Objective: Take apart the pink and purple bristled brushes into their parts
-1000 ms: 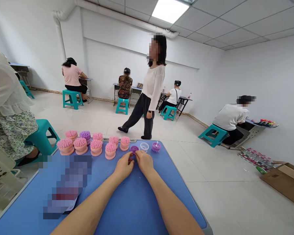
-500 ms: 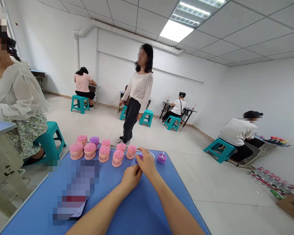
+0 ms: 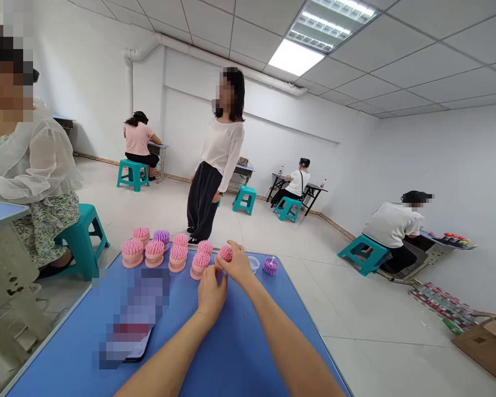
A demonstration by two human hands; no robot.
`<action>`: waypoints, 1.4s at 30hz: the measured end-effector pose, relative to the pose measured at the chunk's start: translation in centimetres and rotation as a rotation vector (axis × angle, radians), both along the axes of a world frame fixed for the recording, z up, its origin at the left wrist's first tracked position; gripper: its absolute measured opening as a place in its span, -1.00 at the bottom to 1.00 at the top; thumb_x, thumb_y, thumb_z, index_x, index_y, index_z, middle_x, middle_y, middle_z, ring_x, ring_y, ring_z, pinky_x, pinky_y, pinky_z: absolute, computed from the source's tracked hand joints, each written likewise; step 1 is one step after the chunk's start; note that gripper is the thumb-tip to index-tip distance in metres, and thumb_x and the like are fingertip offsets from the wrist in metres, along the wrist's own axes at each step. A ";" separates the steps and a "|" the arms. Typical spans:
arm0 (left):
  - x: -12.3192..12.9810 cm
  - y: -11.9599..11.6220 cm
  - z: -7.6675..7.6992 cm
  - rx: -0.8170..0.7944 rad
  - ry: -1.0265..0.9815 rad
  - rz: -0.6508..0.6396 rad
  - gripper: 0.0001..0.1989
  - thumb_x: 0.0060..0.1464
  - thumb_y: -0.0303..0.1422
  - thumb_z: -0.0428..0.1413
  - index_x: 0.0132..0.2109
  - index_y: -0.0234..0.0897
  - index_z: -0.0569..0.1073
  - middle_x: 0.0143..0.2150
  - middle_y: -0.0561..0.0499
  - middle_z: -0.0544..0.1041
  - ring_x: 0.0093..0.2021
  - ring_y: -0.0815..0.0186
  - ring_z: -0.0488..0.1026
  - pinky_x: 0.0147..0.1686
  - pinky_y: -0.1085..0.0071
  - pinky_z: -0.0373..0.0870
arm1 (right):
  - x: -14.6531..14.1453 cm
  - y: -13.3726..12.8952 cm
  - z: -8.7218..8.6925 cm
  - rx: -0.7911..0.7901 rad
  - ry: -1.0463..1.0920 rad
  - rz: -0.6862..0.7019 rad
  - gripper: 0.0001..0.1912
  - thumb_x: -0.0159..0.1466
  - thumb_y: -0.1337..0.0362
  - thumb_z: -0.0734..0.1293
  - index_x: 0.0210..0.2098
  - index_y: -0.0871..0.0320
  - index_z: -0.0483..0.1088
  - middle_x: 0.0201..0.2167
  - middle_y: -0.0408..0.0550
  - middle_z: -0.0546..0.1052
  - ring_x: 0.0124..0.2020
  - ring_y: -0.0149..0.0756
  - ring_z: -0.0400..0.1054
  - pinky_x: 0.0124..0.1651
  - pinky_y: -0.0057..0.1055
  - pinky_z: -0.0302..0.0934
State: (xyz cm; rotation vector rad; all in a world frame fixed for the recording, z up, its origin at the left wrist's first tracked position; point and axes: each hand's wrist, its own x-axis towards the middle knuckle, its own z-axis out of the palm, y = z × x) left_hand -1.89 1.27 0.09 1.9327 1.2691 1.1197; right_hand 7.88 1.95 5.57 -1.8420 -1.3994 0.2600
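"Brush point(image 3: 225, 253) first: where does it stand?"

"Near the far edge of a blue table point(image 3: 231, 350), at 10 o'clock from the right hand point(image 3: 238, 266), pink bristles showing."

"And that hand's hold?"

"Thumb and forefinger are parted around the brush; how firmly they grip, I cannot tell."

"The left hand point(image 3: 210, 289)?"

"Half-curled, just beside, at 7 o'clock from the brush. Whether it holds anything is hidden."

"What surrounds them?"

"At the left hand's 10 o'clock, pink brushes point(image 3: 177, 259) cluster with one purple brush point(image 3: 161, 238). At its 8 o'clock lies a pixelated phone point(image 3: 138, 313). At the right hand's 3 o'clock sit a clear ring point(image 3: 254, 265), close by, and, farther out, a purple bristled piece point(image 3: 270, 267) with a white stem."
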 end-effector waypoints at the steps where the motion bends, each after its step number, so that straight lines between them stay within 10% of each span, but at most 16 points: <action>1: 0.0 -0.1 0.2 0.023 -0.018 0.023 -0.86 0.01 -0.44 0.04 -0.21 -0.30 0.32 -0.25 -0.05 0.44 -0.20 0.24 0.39 -0.22 0.33 0.30 | 0.2 -0.7 0.1 0.030 0.050 -0.011 -0.41 0.02 0.25 0.33 0.04 0.22 0.20 -0.01 0.12 0.31 0.03 -0.12 0.21 0.06 -0.22 0.08; 8: 0.9 -0.6 -0.6 0.453 -0.168 -0.052 -0.50 -0.12 -0.40 0.17 0.01 -0.26 0.23 -0.02 -0.14 0.36 0.03 0.11 0.29 0.02 0.11 0.25 | 2.0 -6.2 -0.7 0.118 0.500 -0.014 -0.34 0.01 0.04 0.32 0.05 0.15 0.12 -0.21 -0.04 0.37 -0.41 -0.40 0.31 -0.40 -0.43 0.23; 15: 1.1 -0.9 -0.8 0.154 -0.179 -0.390 -0.63 -0.09 -0.42 0.10 -0.07 -0.23 0.28 -0.09 -0.06 0.39 -0.04 0.21 0.35 -0.01 0.18 0.31 | 3.9 -9.0 -2.2 0.049 0.823 0.064 -0.35 -0.06 -0.01 0.40 -0.06 0.15 0.20 -0.49 -0.23 0.34 -0.65 -0.57 0.14 -0.60 -0.55 0.06; 26: 1.3 -0.9 0.0 -0.223 -0.315 -0.550 -0.54 -0.16 -0.29 0.13 -0.05 -0.29 0.30 -0.06 -0.10 0.40 -0.13 0.23 0.44 -0.07 0.23 0.39 | 6.5 -9.7 -2.1 -0.156 0.991 0.208 -0.45 0.13 -0.14 0.24 -0.02 0.07 0.23 -0.41 -0.12 0.45 -0.57 -0.41 0.38 -0.59 -0.49 0.22; 35: 0.8 -1.1 1.1 -0.115 -0.045 -0.611 -0.55 0.03 -0.22 -0.05 0.05 -0.35 0.24 -0.10 -0.15 0.45 -0.13 0.19 0.41 -0.12 0.27 0.35 | 6.4 -9.2 -2.8 -0.181 0.979 0.287 -0.55 0.02 -0.10 0.35 -0.37 0.18 0.33 -0.60 -0.20 0.40 -0.64 -0.50 0.31 -0.60 -0.55 0.20; 42: 0.7 -1.2 1.1 -0.033 0.160 -0.517 -0.61 0.12 -0.17 -0.19 -0.03 -0.33 0.25 -0.13 -0.16 0.45 -0.13 0.14 0.40 -0.16 0.27 0.30 | 6.0 -9.4 -2.6 -0.147 0.906 0.324 -0.54 0.01 -0.03 0.38 -0.25 0.18 0.35 -0.54 -0.17 0.44 -0.57 -0.44 0.35 -0.48 -0.44 0.26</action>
